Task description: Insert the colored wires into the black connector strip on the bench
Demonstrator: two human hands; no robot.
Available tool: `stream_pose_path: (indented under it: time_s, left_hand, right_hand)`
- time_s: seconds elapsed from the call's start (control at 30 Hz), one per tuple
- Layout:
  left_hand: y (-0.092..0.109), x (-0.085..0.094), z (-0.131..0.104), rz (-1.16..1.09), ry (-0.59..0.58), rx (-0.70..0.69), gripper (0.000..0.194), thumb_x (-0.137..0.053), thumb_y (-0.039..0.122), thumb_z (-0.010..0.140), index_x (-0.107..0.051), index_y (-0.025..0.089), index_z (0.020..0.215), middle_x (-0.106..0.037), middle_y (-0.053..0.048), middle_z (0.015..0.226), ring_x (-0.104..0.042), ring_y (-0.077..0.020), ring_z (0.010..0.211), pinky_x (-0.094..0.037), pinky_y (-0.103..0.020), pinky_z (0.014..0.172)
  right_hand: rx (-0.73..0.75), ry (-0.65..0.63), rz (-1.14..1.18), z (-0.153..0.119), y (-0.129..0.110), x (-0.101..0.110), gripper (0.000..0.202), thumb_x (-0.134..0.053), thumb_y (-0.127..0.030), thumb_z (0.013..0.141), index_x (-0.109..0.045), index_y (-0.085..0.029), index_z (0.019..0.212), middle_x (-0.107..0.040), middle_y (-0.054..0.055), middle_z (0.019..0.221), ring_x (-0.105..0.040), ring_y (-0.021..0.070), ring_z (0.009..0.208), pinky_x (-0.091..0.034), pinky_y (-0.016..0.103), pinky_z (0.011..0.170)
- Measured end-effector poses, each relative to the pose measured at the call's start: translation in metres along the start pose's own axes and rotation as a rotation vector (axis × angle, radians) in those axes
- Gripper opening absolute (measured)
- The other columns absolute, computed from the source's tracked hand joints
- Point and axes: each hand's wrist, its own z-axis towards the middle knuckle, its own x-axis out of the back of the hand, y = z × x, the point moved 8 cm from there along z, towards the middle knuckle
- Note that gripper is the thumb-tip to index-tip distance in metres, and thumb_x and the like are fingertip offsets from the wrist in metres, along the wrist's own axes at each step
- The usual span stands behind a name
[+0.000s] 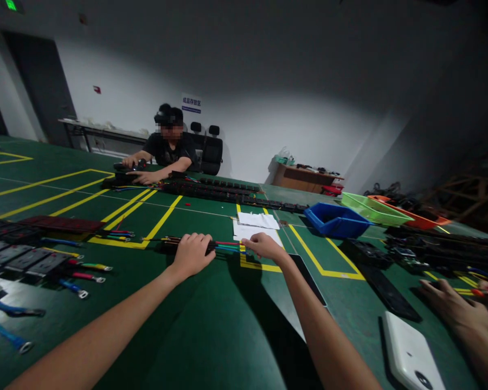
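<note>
My left hand (193, 254) is closed over a dark cable bundle that lies across the green table (203, 336). Red, green and blue wires (226, 246) come out of the bundle's right side. At the far ends of these wires is my right hand (262, 245), its fingers pinched on the wire ends. Part of the bundle under my left palm is hidden. White papers (258, 220) lie just behind my right hand, and a dark flat device (308, 279) is partly covered by my right forearm.
Black socket strips (32, 260) with ring-ended wires lie at left. A blue bin (336, 219), a green basket (374, 208) and a white device (410, 352) stand right. Another person's hands (459, 309) work at far right; a person (171, 146) sits opposite.
</note>
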Motion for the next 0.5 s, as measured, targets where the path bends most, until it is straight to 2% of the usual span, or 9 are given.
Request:
stream_pose_path:
  time_s: [0.13,0.2,0.37,0.5]
  left_hand:
    - [0.002,0.0,0.0,-0.024,-0.013,-0.005,0.024,-0.051,0.04,0.093,-0.063,0.02,0.1,-0.07,-0.008,0.097,-0.062,-0.026,0.093,-0.042,-0.041,0.083]
    - [0.001,0.001,0.0,-0.031,-0.015,0.001,0.024,-0.051,0.04,0.093,-0.063,0.02,0.101,-0.07,-0.008,0.098,-0.062,-0.0259,0.092,-0.042,-0.041,0.083]
    - [0.002,0.0,0.0,-0.028,-0.018,0.001,0.025,-0.05,0.04,0.094,-0.063,0.02,0.102,-0.071,-0.008,0.098,-0.061,-0.0253,0.092,-0.041,-0.04,0.083]
    - [0.003,0.002,-0.001,-0.013,-0.012,0.006,0.025,-0.05,0.039,0.093,-0.063,0.02,0.102,-0.071,-0.008,0.099,-0.061,-0.0256,0.092,-0.041,-0.041,0.083]
  right_hand:
    - [0.104,0.198,-0.041,-0.004,-0.024,0.018,0.039,-0.056,-0.047,0.092,-0.064,-0.016,0.069,-0.06,0.001,0.062,-0.055,0.0139,0.062,-0.029,0.025,0.055]
    - [0.121,0.24,-0.05,-0.009,-0.036,0.021,0.037,-0.055,-0.045,0.091,-0.064,-0.017,0.07,-0.061,0.001,0.064,-0.055,0.0139,0.063,-0.029,0.025,0.056]
    - [-0.05,0.335,-0.267,-0.022,-0.052,0.025,0.021,-0.057,-0.036,0.087,-0.068,-0.021,0.077,-0.069,0.005,0.078,-0.06,0.0179,0.072,-0.031,0.026,0.059]
    - [-0.143,0.308,-0.373,-0.026,-0.053,0.024,0.026,-0.054,-0.04,0.09,-0.072,-0.022,0.09,-0.074,0.01,0.094,-0.067,0.0227,0.085,-0.038,0.027,0.064]
